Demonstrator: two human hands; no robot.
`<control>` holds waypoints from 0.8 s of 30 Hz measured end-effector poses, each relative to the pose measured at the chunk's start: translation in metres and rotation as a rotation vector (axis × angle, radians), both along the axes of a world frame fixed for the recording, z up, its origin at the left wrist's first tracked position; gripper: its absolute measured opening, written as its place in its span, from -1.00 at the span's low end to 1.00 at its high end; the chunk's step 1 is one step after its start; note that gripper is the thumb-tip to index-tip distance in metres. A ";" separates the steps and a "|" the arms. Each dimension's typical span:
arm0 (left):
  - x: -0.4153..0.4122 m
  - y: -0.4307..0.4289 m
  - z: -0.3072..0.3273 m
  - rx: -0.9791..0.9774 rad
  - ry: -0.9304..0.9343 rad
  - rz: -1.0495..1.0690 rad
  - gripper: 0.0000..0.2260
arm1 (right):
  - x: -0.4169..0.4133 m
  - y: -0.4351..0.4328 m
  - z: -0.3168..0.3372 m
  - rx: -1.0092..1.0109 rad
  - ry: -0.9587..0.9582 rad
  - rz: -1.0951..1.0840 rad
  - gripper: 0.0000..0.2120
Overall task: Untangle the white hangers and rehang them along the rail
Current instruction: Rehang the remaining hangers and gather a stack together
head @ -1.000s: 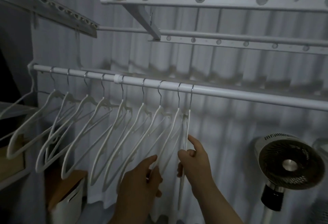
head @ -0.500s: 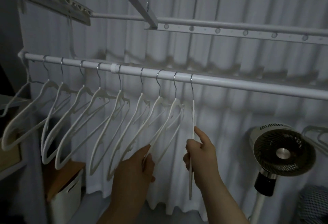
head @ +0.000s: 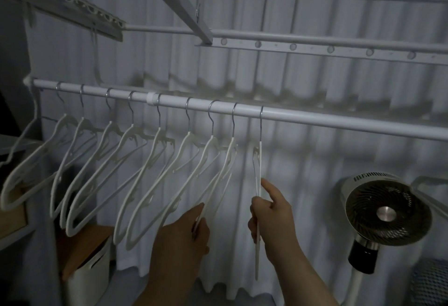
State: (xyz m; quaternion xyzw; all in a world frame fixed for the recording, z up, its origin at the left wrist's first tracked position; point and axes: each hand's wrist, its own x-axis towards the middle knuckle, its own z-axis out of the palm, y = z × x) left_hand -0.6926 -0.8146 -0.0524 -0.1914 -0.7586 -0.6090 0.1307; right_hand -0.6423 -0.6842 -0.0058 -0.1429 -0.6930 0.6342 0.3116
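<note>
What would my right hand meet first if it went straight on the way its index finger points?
The right hand grips the rightmost hanger, index finger pointing up and slightly left along it. Going on, it would probably run up that hanger's edge to its neck, then the rail, though depth is unclear.

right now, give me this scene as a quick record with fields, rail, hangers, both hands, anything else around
rail: white rail, horizontal, in front of a white curtain
hangers: row of white hangers hooked on the rail's left half, spaced apart
rightmost hanger: hooked on, seen edge-on
right hand: grips the rightmost hanger low down, index finger straight
left hand: holds the bottom of the neighbouring hanger
right of hands: round fan
lower left: box with wooden lid
</note>
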 end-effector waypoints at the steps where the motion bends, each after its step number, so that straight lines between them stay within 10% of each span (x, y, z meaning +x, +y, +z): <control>1: 0.000 0.001 0.000 -0.014 -0.004 0.007 -0.68 | -0.001 0.000 0.000 0.004 0.000 0.005 -0.54; 16: 0.020 -0.029 0.025 -0.284 0.302 0.196 -0.47 | -0.005 0.014 0.000 0.132 -0.058 0.011 -0.58; 24: -0.006 -0.064 0.065 -0.330 0.450 0.437 -0.70 | -0.010 0.021 0.016 0.211 -0.135 0.010 -0.52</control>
